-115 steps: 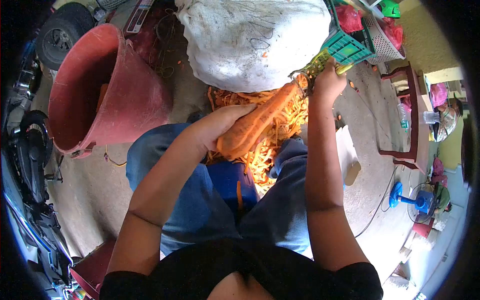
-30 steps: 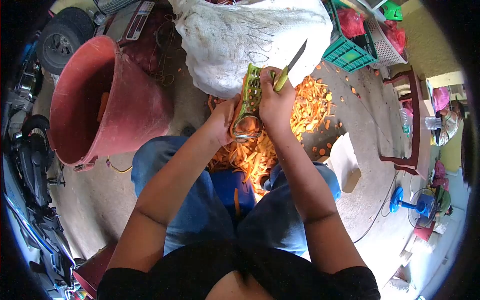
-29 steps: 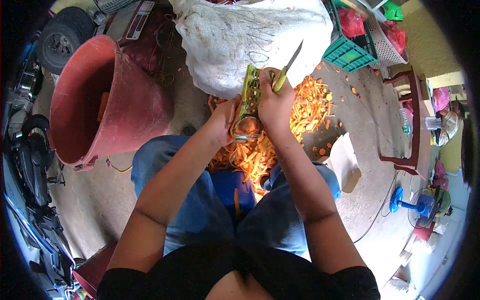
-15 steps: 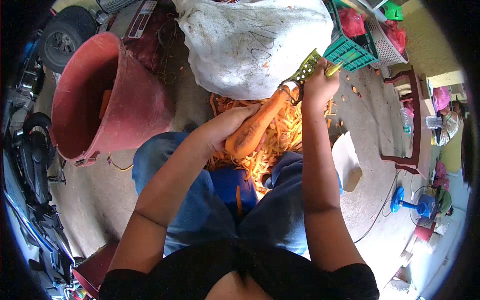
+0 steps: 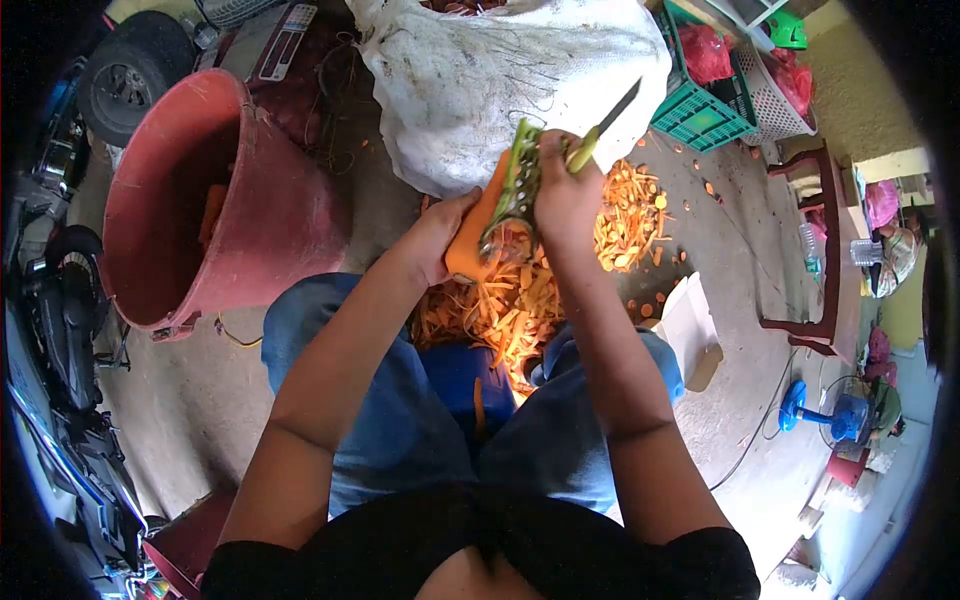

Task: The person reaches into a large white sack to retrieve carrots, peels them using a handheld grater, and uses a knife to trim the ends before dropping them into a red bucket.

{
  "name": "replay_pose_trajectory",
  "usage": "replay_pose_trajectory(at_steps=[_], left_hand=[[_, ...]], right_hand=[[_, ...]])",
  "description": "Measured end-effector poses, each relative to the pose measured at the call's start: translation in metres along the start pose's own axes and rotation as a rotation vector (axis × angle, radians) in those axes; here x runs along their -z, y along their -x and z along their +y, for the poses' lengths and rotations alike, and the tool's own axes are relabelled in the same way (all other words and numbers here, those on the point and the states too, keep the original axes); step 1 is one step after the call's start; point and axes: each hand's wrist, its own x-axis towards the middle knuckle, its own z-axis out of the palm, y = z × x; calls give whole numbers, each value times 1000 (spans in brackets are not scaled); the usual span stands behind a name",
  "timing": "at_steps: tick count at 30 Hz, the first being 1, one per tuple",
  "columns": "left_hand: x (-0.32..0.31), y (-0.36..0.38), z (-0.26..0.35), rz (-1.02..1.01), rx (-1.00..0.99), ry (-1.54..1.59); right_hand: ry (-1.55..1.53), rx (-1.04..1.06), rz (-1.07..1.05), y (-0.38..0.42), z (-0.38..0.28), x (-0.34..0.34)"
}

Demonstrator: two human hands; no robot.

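Note:
My left hand (image 5: 443,237) is closed round the side of a large orange carrot (image 5: 470,235), held above the floor. A green perforated peeler (image 5: 521,180) lies against the carrot's right side, its head near the lower end. My right hand (image 5: 570,195) grips the peeler and also a knife (image 5: 622,106) with a yellow-green handle, whose dark blade points up and to the right. Beneath both hands spreads a heap of orange peelings (image 5: 515,315), which reaches out to the right of my right wrist.
A big red tub (image 5: 290,215) with something orange inside stands at left. At the top is a white sack (image 5: 500,90). Green crate (image 5: 705,118), wooden frame (image 5: 832,250), white carton (image 5: 692,325) and blue fan (image 5: 845,415) are at right. A blue object (image 5: 455,380) sits between my knees.
The carrot has turned more upright and shifted slightly left. My right hand has moved left and down with the peeler, now beside the carrot. The knife blade has come into view.

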Motion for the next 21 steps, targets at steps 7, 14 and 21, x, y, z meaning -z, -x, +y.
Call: replay_pose_trajectory(at_steps=[7, 14, 21], left_hand=[[2, -8, -3, 115, 44, -27], [-27, 24, 6, -66, 151, -524], [-1, 9, 20, -27, -15, -433]], right_hand=[[222, 87, 58, 16, 0, -13], [414, 130, 677, -78, 40, 71], [191, 85, 568, -74, 28, 58]])
